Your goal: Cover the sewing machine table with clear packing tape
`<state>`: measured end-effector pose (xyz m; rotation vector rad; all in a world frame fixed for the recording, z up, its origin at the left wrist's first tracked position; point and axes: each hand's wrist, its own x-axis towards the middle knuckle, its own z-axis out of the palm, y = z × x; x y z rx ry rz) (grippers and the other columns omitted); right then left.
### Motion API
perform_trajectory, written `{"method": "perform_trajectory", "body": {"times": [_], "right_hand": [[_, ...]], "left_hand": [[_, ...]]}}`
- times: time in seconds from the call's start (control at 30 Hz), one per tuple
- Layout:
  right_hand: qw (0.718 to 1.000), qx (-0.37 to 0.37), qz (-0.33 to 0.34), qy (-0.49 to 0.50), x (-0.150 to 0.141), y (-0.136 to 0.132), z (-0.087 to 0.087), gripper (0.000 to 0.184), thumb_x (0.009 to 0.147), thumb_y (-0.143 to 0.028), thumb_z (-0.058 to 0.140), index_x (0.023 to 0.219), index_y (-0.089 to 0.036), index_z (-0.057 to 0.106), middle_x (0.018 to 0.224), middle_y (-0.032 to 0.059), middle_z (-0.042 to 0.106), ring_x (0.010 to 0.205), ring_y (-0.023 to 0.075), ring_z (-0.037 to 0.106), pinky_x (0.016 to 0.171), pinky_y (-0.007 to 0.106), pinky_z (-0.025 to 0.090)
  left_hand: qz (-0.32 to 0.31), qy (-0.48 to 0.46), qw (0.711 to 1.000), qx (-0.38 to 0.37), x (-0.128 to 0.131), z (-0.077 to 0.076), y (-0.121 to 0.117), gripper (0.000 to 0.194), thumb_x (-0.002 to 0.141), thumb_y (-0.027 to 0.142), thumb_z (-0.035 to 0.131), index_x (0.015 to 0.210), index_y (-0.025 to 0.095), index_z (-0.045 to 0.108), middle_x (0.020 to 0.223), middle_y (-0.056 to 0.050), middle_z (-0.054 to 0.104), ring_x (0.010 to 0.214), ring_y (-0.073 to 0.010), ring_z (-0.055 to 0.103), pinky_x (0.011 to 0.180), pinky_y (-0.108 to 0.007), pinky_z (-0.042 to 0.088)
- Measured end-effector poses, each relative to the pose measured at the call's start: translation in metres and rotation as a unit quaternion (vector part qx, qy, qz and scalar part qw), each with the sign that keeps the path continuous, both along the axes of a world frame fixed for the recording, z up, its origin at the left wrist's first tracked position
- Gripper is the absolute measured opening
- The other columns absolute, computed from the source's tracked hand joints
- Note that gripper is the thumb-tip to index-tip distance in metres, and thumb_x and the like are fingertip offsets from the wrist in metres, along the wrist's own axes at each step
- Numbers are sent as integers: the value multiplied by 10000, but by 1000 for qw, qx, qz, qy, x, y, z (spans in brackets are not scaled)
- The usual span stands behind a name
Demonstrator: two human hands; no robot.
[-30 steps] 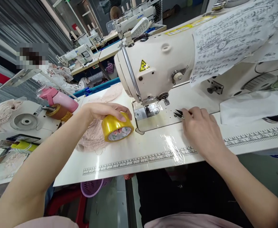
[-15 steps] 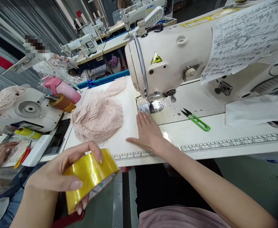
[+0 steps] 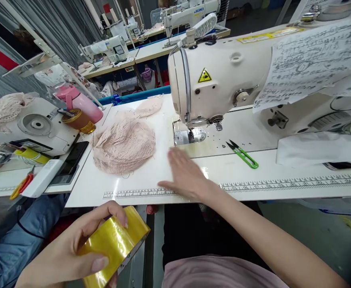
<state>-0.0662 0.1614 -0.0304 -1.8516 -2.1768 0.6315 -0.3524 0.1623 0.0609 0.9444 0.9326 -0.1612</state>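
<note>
A roll of yellow packing tape (image 3: 115,242) is gripped in my left hand (image 3: 82,244), in front of the table's near edge. My right hand (image 3: 187,176) is flat with its thumb spread, slightly blurred, over the white table just in front of the sewing machine's metal needle plate (image 3: 190,137). Nothing shows in it. Above the plate is the head of the white sewing machine (image 3: 214,76). Left of my right hand lies a heap of pale pink lace fabric (image 3: 124,146). Green thread snips (image 3: 243,154) rest to the right of the hand, blades pointing away.
A printed ruler strip (image 3: 142,193) runs along the table's front edge. On the left are a pink bottle (image 3: 79,104), a brown tape roll (image 3: 78,121), a dark phone (image 3: 73,158) and orange-handled scissors (image 3: 22,186). Handwritten paper (image 3: 310,66) hangs on the machine. A person's denim-clad leg (image 3: 28,236) is at lower left.
My right hand has drawn back from the needle plate toward the table's front. The tape in my left hand sits slightly lower. The other person's hand at left has left the view.
</note>
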Motion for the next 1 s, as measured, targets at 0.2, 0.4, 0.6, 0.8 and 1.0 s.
{"method": "perform_trajectory", "body": {"times": [0.2, 0.4, 0.6, 0.8, 1.0], "right_hand": [[976, 77, 132, 154, 6, -32, 8, 675, 1055, -499, 347, 1584, -88, 266, 1648, 103, 219, 1548, 205, 157, 1290, 441, 142], [948, 81, -103, 290, 51, -86, 29, 336, 1015, -478, 484, 1089, -247, 717, 1140, 47, 720, 1016, 205, 688, 819, 328, 602], [952, 121, -122, 252, 63, -114, 38, 294, 953, -476, 593, 1109, -254, 705, 1155, 65, 695, 1062, 223, 646, 588, 235, 550], [929, 12, -207, 307, 131, -111, 24, 383, 874, -596, 639, 981, -243, 744, 1120, 75, 718, 990, 250, 673, 827, 341, 556], [900, 42, -334, 278, 174, -106, 6, 468, 801, -612, 665, 1063, -230, 734, 1166, 102, 708, 969, 295, 677, 882, 441, 534]], "left_hand": [[21, -43, 999, 10, 18, -5, -12, 543, 678, 462, 845, 1061, 326, 485, 719, -28, 729, 600, -229, 715, 521, -283, 557], [76, -101, 990, 59, 67, -11, -24, 445, 852, 322, 746, 1138, 248, 413, 832, -47, 744, 726, -196, 738, 664, -290, 599], [63, -179, 979, 70, 96, -24, -33, 359, 902, 255, 696, 1150, 233, 437, 882, -43, 748, 775, -158, 749, 708, -263, 626], [38, -172, 983, 46, 111, -25, -51, 389, 892, 273, 713, 1160, 228, 436, 892, -41, 738, 799, -155, 743, 722, -264, 622], [40, -185, 982, 19, 124, -32, -64, 388, 861, 272, 742, 1105, 210, 446, 898, -26, 700, 793, -161, 734, 710, -295, 627]]}}
